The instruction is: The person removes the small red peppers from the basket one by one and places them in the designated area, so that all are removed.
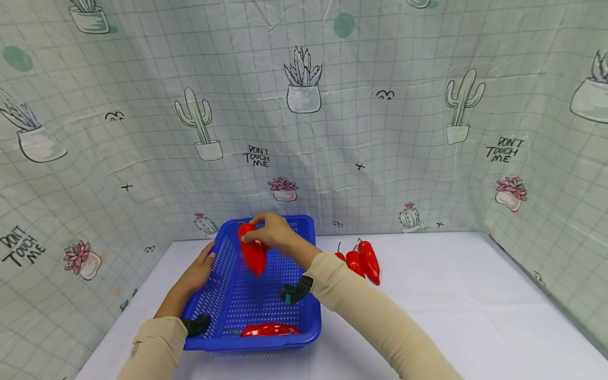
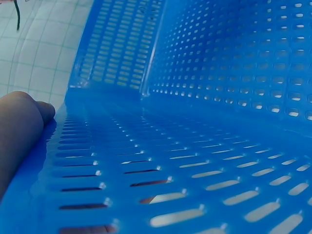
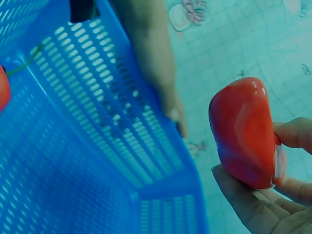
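A blue plastic basket (image 1: 252, 344) with slotted walls stands on the table, tilted a little. My left hand (image 1: 200, 270) grips its left rim; in the left wrist view the thumb (image 2: 24, 119) lies over the rim and parts of the fingers show through the slots. Above the basket's far part, my right hand (image 1: 277, 232) pinches a red chili pepper (image 1: 254, 257), which hangs at a slant. The right wrist view shows this pepper (image 3: 243, 136) end-on between thumb and fingers. Another red chili pepper (image 1: 271, 330) lies inside along the near wall.
To the right of the basket, several red chili peppers (image 1: 369, 261) lie on the white table (image 1: 451, 306), one partly hidden by the right arm. A patterned cloth (image 1: 361, 132) hangs behind the table and along its sides.
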`<control>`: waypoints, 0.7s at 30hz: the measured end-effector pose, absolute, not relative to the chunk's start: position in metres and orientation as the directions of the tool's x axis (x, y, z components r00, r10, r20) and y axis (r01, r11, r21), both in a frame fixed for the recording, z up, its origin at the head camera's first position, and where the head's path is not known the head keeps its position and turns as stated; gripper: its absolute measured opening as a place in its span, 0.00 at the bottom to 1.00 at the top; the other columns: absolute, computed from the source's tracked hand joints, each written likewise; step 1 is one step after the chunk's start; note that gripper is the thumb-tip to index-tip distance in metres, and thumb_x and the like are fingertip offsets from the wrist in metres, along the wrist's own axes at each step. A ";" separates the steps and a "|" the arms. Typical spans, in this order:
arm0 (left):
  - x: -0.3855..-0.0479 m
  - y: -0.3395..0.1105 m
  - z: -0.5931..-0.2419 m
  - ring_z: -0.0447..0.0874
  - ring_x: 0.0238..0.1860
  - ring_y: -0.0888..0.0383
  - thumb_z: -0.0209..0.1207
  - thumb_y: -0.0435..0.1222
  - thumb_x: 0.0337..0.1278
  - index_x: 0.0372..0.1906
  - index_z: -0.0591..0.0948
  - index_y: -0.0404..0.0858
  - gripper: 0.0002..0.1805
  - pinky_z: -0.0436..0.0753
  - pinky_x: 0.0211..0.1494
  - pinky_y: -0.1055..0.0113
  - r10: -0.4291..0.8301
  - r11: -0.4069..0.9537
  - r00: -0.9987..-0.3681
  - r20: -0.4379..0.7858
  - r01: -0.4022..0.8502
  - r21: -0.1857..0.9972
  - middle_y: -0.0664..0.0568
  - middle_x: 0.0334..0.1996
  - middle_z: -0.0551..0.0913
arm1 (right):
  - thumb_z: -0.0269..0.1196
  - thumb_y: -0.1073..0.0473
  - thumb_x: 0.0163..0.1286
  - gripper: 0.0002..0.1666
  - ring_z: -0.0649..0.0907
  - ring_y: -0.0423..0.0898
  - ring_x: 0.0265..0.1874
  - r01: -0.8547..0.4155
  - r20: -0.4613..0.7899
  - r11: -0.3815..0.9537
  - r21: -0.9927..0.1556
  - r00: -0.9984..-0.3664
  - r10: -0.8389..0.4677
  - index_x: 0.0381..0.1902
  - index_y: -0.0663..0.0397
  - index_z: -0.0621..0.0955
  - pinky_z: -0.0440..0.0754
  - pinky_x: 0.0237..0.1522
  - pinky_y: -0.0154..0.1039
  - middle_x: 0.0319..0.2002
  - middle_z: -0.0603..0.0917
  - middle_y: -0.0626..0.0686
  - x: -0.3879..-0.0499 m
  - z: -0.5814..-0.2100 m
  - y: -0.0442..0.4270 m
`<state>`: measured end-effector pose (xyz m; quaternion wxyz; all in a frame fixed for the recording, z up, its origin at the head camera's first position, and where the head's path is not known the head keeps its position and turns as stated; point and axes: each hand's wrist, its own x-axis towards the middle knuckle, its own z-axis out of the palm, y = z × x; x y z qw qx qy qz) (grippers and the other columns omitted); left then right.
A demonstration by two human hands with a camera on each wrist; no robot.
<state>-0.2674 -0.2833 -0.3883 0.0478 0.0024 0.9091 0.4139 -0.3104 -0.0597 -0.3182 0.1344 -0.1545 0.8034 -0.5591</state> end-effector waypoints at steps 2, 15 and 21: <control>-0.267 -0.283 -0.388 0.44 0.74 0.28 0.29 0.38 0.79 0.77 0.43 0.32 0.29 0.47 0.74 0.37 0.044 0.664 -0.996 -0.077 -0.029 0.747 0.26 0.74 0.46 | 0.71 0.62 0.59 0.28 0.86 0.52 0.36 -0.091 -0.043 0.309 -0.947 -0.915 -0.400 0.57 0.59 0.77 0.87 0.35 0.44 0.47 0.83 0.61 -0.313 -0.313 -0.051; -0.266 -0.283 -0.389 0.40 0.74 0.28 0.29 0.38 0.79 0.76 0.42 0.30 0.29 0.44 0.74 0.37 0.048 0.656 -0.996 -0.074 -0.024 0.754 0.26 0.74 0.43 | 0.69 0.64 0.61 0.27 0.85 0.54 0.39 -0.091 -0.011 0.244 -0.965 -0.922 -0.387 0.59 0.57 0.76 0.87 0.37 0.47 0.48 0.82 0.64 -0.330 -0.298 -0.006; -0.267 -0.284 -0.388 0.39 0.75 0.29 0.29 0.38 0.79 0.76 0.42 0.30 0.29 0.43 0.75 0.37 0.057 0.649 -0.996 -0.066 -0.013 0.761 0.26 0.75 0.42 | 0.68 0.64 0.62 0.29 0.85 0.56 0.41 -0.088 -0.003 0.247 -0.965 -0.938 -0.347 0.61 0.57 0.75 0.86 0.40 0.49 0.49 0.81 0.64 -0.338 -0.293 0.016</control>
